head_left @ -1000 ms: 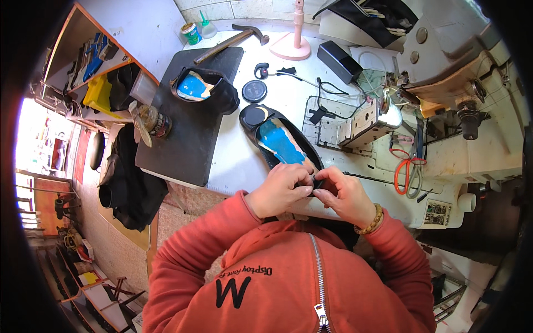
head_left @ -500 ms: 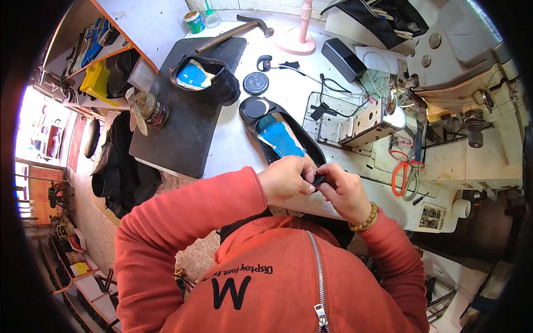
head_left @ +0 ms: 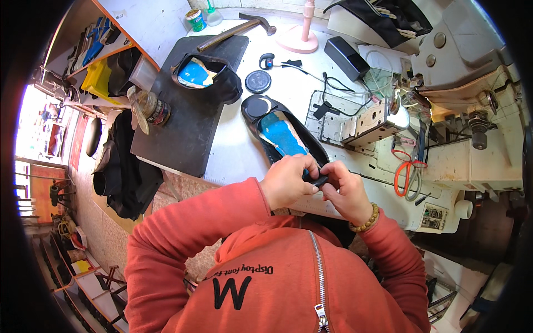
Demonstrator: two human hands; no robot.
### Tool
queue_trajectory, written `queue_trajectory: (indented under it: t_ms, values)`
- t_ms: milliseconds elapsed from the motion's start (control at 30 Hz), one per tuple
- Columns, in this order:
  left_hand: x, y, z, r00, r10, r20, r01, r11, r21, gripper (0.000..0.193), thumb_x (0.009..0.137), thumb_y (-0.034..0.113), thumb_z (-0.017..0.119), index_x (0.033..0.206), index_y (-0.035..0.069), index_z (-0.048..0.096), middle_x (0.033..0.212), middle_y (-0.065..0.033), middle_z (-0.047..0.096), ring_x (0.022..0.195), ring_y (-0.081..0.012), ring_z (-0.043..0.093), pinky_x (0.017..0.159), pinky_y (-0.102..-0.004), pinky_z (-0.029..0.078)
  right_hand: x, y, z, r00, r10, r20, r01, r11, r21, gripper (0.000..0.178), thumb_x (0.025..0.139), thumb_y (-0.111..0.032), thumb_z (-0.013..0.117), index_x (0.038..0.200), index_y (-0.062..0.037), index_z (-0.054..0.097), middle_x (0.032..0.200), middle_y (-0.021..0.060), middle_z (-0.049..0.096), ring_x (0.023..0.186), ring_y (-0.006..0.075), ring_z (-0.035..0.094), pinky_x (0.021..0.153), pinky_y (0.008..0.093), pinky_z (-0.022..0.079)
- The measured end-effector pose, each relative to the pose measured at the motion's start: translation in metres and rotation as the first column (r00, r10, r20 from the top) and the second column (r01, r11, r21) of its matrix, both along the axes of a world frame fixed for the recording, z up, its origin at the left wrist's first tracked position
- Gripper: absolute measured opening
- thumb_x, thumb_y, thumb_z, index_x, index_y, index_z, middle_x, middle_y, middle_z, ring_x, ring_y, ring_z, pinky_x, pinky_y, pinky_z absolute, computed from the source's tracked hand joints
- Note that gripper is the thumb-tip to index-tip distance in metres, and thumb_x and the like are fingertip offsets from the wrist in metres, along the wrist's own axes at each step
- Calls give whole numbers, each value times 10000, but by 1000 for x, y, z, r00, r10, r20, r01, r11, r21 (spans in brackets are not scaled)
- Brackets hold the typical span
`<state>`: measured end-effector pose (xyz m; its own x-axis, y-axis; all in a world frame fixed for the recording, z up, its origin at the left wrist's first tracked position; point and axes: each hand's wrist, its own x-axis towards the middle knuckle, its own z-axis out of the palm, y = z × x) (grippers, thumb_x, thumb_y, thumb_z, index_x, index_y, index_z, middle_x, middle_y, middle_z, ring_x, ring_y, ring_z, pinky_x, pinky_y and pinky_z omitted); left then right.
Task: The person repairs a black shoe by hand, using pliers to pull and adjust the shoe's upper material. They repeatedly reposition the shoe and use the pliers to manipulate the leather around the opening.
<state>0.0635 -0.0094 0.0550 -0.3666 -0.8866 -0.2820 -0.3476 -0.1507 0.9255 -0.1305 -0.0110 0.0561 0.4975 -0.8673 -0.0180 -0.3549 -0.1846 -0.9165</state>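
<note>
A black shoe (head_left: pixel 311 135) with a patchy blue insole (head_left: pixel 282 135) lies slantwise on the white table, its near end under my fingers. My left hand (head_left: pixel 289 175) is closed on that near end, thumb and fingers pinched at a dark edge. Right beside it, the fingertips of my right hand (head_left: pixel 345 187) pinch the same dark edge. The exact part between the fingertips is mostly hidden. A second black shoe (head_left: pixel 226 82), also with a blue insole, sits farther off to the left on a dark board (head_left: pixel 191 125).
A round dark lid (head_left: pixel 258 81) lies beyond the near shoe. At the left are an open jar (head_left: pixel 157 112) and a hammer (head_left: pixel 230 34). A sewing machine (head_left: pixel 472 116) fills the right side, with orange-handled scissors (head_left: pixel 401 176) before it.
My left forearm and elbow have drawn slightly inward to the right. Both hands keep their pinch at the shoe's near end, with small finger shifts.
</note>
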Motion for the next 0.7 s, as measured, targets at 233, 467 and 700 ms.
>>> queue_trajectory:
  t_ms: [233, 467, 700]
  values:
    - [-6, 11, -2, 996, 70, 54, -62, 989, -135, 182, 705, 10, 705, 826, 25, 569, 954, -118, 605, 898, -262, 565, 825, -332, 450, -3, 0, -1, 957, -51, 287, -48, 943, 328, 200, 866, 54, 526, 1061, 21, 492, 832, 74, 624, 686, 103, 639, 619, 228, 511]
    - [-13, 24, -3, 965, 254, 61, -220, 915, -338, 179, 705, 67, 703, 849, 49, 599, 951, -99, 617, 940, -292, 554, 849, -370, 432, 0, 1, 2, 950, -120, 290, -21, 897, 442, 159, 891, 51, 546, 1030, 14, 477, 868, 56, 597, 693, 95, 628, 620, 216, 507]
    - [-17, 35, -12, 936, 339, 94, -232, 796, -559, 225, 702, 134, 717, 901, 64, 641, 1031, -82, 623, 1046, -279, 543, 961, -433, 364, -3, 2, -2, 925, -176, 337, -22, 860, 510, 222, 887, 89, 519, 1065, -13, 435, 867, 58, 588, 670, 93, 603, 615, 216, 503]
